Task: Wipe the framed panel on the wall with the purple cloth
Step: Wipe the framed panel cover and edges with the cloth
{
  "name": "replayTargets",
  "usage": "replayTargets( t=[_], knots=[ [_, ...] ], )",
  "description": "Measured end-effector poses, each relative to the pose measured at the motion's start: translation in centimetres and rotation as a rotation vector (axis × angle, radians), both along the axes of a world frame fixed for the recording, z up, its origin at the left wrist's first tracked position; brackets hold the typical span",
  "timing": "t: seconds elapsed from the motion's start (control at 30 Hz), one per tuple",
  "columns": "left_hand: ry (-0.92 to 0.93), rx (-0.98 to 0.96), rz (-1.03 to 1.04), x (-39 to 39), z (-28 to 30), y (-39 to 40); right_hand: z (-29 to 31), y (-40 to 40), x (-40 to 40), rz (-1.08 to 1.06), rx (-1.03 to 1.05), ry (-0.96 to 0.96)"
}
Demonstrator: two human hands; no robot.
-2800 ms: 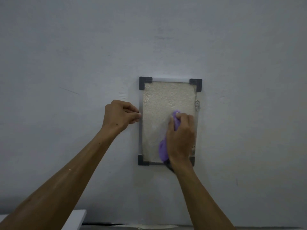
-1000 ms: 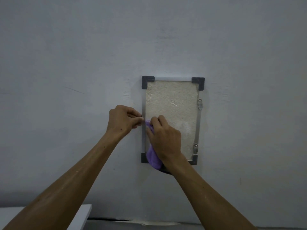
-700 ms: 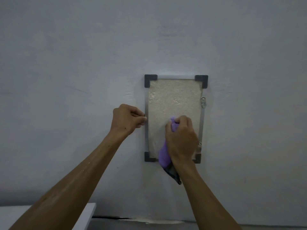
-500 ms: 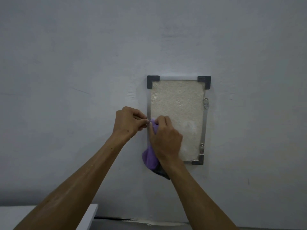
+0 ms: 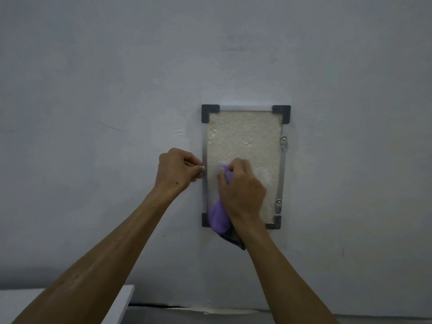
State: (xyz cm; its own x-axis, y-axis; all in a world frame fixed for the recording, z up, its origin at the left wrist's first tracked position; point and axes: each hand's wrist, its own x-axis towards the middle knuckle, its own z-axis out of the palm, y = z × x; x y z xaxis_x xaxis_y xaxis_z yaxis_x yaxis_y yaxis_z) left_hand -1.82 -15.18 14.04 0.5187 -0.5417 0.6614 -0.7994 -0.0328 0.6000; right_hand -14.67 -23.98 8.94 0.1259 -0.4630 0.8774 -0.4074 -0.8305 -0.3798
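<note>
Panel (image 5: pixel 243 146) hangs on wall (image 5: pixel 117 90). My right hand (image 5: pixel 242 190) clenches the cloth (image 5: pixel 218 217), pressing it low on the panel. Left hand (image 5: pixel 175 169) curled, apparently pinching the frame's left edge. Cloth soft, light; bunch it in the palm. Panel stiff, rough.

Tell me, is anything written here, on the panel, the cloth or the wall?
None: no word, number or sign can be read.
Framed panel: rough pale surface, plain metal frame, dark corner caps, no label.
Purple cloth: no tag visible.
Wall: only faint scuffs.
</note>
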Motion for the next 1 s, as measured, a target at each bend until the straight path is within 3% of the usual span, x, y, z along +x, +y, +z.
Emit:
replayTargets(
  t=[0.2, 0.4, 0.63, 0.77, 0.87, 1.0],
  knots=[
    [-0.069, -0.002, 0.013, -0.2, 0.1, 0.2, -0.2, -2.1, -2.6, -0.178, 0.242, -0.32],
    [-0.149, 0.023, 0.052, -0.8, 0.2, 0.3, 0.4, -0.2, -0.7, 0.028, -0.02, 0.014],
    [-0.076, 0.008, 0.032, -0.7, -0.2, 0.3, -0.4, -2.8, -3.9, -0.192, 0.212, -0.274],
    [-0.076, 0.014, 0.042, -0.6, -0.1, 0.3, -0.3, -1.0, -2.0, 0.027, 0.042, -0.079],
    [-0.056, 0.005, 0.046, -0.8, -0.3, 0.2, 0.0, -1.5, -2.7, 0.009, -0.043, 0.02],
    [-0.01, 0.003, 0.051, -0.9, -0.6, -0.1, -0.1, -3.6, -4.8, -0.161, 0.218, -0.258]
  ],
)
